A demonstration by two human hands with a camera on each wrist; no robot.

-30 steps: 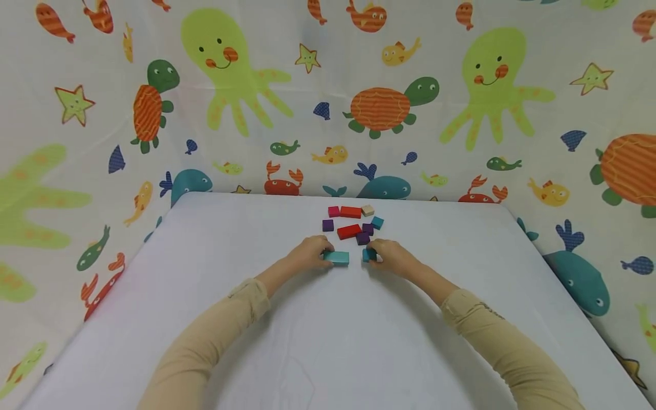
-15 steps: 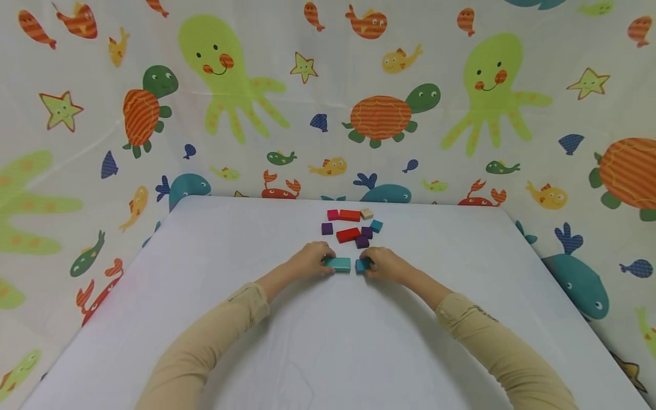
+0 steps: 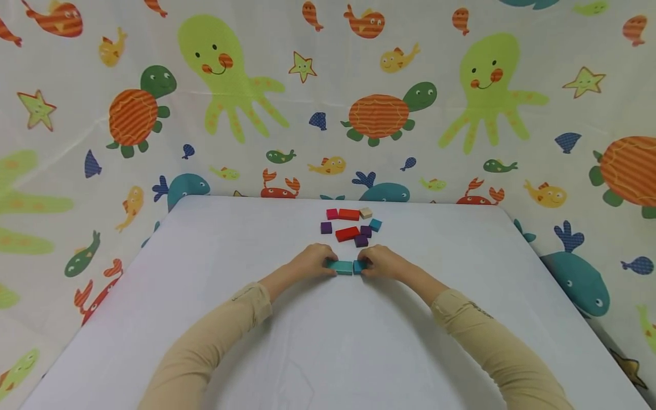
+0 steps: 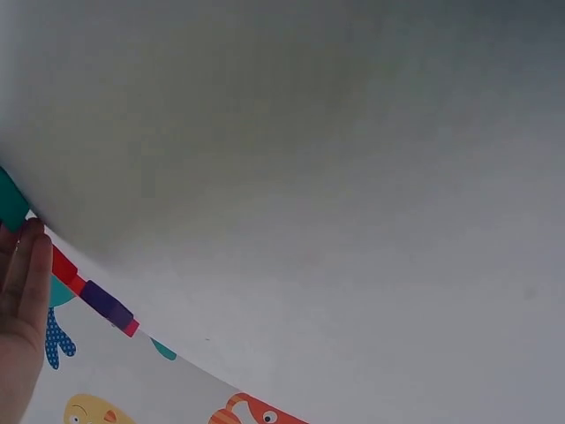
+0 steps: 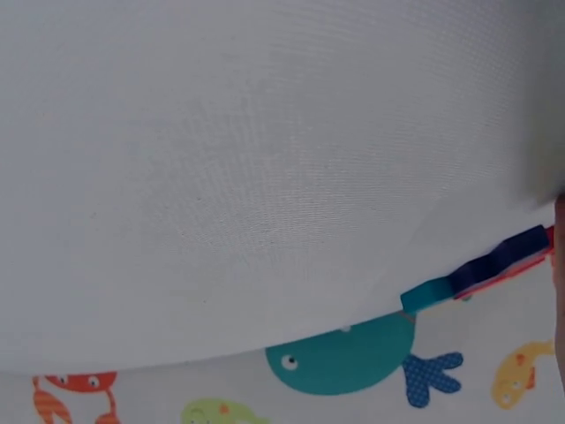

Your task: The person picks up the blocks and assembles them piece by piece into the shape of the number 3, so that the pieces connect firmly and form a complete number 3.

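In the head view my left hand (image 3: 314,262) grips the left end of a long teal block (image 3: 343,267) lying on the white table. My right hand (image 3: 381,263) pinches a small blue block (image 3: 357,267), whose right part is hidden by the fingers. The two blocks stand end to end in one line; a thin seam shows between them, and I cannot tell if they touch. At the left wrist view's edge, straight-looking fingers (image 4: 33,274) lie by the teal block. Only a sliver of the right hand (image 5: 560,300) enters the right wrist view.
Behind the hands lie two long red blocks (image 3: 349,214), a pink block (image 3: 332,214), a beige block (image 3: 365,213), another blue block (image 3: 376,225) and three purple blocks (image 3: 326,228). A sea-animal curtain (image 3: 307,119) rises at the table's (image 3: 246,228) back edge.
My right hand has slid the blue block left, closing most of the gap to the teal block. The left hand keeps its grip and has shifted slightly right. The other blocks stay put.
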